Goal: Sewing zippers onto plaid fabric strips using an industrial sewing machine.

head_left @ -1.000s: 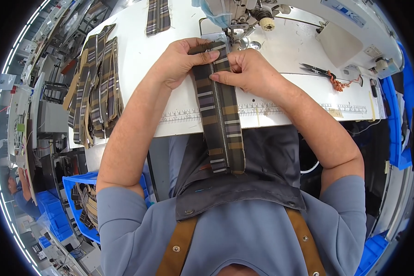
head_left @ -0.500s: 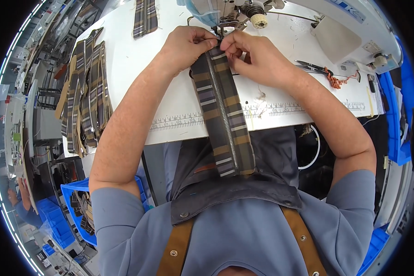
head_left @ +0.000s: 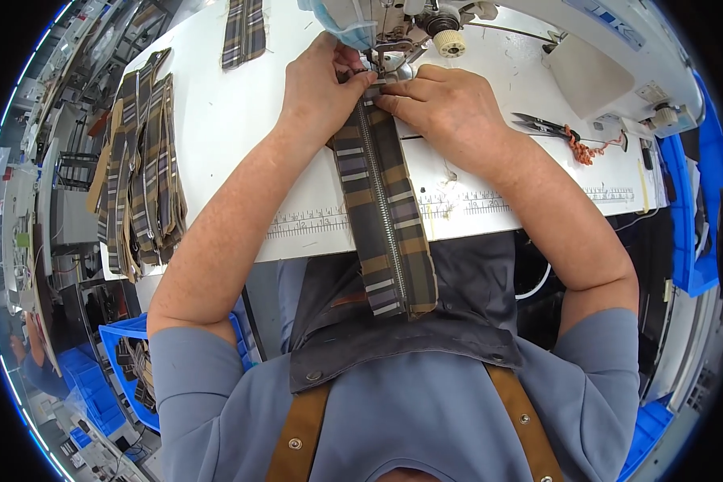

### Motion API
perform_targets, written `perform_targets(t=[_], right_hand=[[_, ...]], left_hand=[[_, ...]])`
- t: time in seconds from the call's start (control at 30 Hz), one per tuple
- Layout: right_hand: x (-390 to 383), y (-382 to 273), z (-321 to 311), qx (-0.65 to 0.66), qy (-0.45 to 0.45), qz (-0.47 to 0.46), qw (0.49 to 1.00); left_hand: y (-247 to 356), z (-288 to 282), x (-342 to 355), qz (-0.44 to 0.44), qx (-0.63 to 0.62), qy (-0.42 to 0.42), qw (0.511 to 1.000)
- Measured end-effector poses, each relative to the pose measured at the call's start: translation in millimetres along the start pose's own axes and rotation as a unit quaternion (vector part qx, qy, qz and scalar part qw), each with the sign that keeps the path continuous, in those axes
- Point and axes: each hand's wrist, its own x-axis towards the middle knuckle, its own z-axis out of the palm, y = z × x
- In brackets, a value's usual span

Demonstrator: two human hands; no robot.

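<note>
A plaid fabric strip in brown, black and grey, with a metal zipper down its middle, hangs from the sewing machine over the table's front edge towards my lap. Its far end lies by the presser foot, mostly covered by my fingers. My left hand pinches that end on the left side, thumb on top. From the right, my right hand grips the strip's edge with fingers closed together; its thumb is hidden beneath.
Several similar plaid zipper strips lie piled at the table's left, another strip at the back. Black scissors with an orange cord are on the right. A ruler scale runs along the front edge. Blue bins stand below.
My right hand has turned palm down, its fingers now laid along the strip's edge. My left hand has shifted slightly forward. The whole view has moved a little.
</note>
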Motion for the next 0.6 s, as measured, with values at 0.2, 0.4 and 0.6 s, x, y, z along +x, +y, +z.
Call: perform_targets(t=[0.2, 0.4, 0.6], right_hand=[[1, 2, 2, -0.001, 0.013, 0.006, 1.0], [2, 2, 4, 0.001, 0.002, 0.017, 1.0], [6, -1, -4, 0.053, 0.007, 0.056, 0.997]], left_hand=[[7, -2, -3, 0.012, 0.035, 0.01, 0.999], [1, -19, -5, 0.213, 0.127, -0.009, 0.969], [-3, -15, -19, 0.17, 0.052, -0.061, 0.982]])
